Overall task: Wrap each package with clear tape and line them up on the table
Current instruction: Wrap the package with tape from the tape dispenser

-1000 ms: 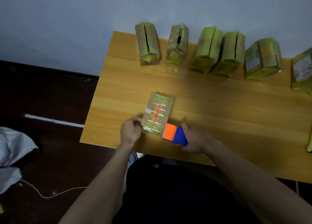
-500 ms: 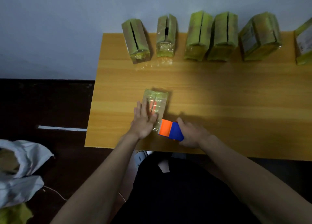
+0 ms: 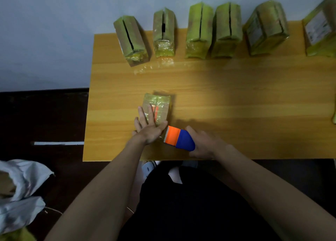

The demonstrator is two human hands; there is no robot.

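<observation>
From the head camera, my left hand point(image 3: 148, 127) lies flat with its fingers straight and spread, pressing down on the package point(image 3: 159, 106) I am taping. That package lies on the table point(image 3: 227, 99) near the front edge, toward the front left corner, its glossy top showing an orange strip. My right hand point(image 3: 205, 143) curls round the blue handle of the tape dispenser point(image 3: 179, 138), whose orange head with a toothed edge sits just beside the near end of the package, close to my left thumb. Along the back edge stands a row of six wrapped packages point(image 3: 199, 31), the leftmost point(image 3: 131, 40) tilted out of line, the rightmost point(image 3: 321, 35) cut by the frame. On the dark floor to my left lies a pale sack point(image 3: 20, 184).
</observation>
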